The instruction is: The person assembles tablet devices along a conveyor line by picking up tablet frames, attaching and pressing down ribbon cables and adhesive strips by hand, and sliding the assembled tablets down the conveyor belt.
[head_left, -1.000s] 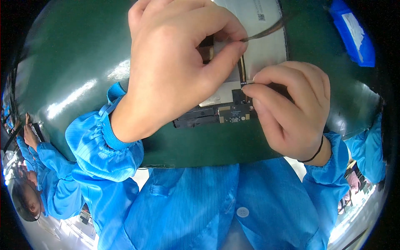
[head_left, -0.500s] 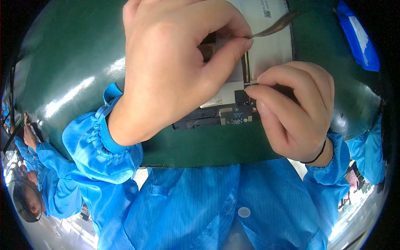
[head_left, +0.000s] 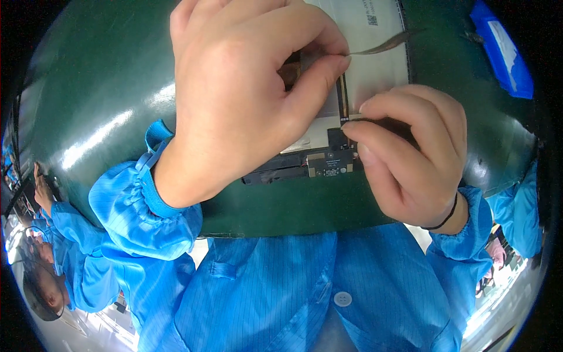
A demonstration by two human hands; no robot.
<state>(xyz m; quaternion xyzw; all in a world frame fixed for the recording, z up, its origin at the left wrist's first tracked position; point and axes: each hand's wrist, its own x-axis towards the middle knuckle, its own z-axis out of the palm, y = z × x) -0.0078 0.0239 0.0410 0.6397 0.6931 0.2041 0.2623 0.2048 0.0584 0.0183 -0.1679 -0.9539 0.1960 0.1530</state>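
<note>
An opened flat electronic device, tablet-like, with a pale silver panel (head_left: pixel 384 64), lies in front of me on a green mat. My left hand (head_left: pixel 234 94) reaches over it, thumb and forefinger pinched on a thin, dark brown curved strip (head_left: pixel 384 44) whose tapered end sticks out to the right. Below that pinch runs a narrow black-and-gold flat cable (head_left: pixel 343 97). My right hand (head_left: pixel 416 149) is closed, its fingertips pressed together at the cable's lower end; what they grip is hidden. Beside them is a small black circuit board (head_left: pixel 331 164). The left hand covers much of the device.
A blue packet with a white patch (head_left: pixel 503 50) lies on the green mat (head_left: pixel 117 76) at the far right. A co-worker in a blue smock (head_left: pixel 88 264) is at the left edge. Another blue sleeve (head_left: pixel 519 211) shows at the right.
Both hands and the device have shifted very slightly left. The strip's free end has turned and now looks narrower. Both pinches stay closed.
</note>
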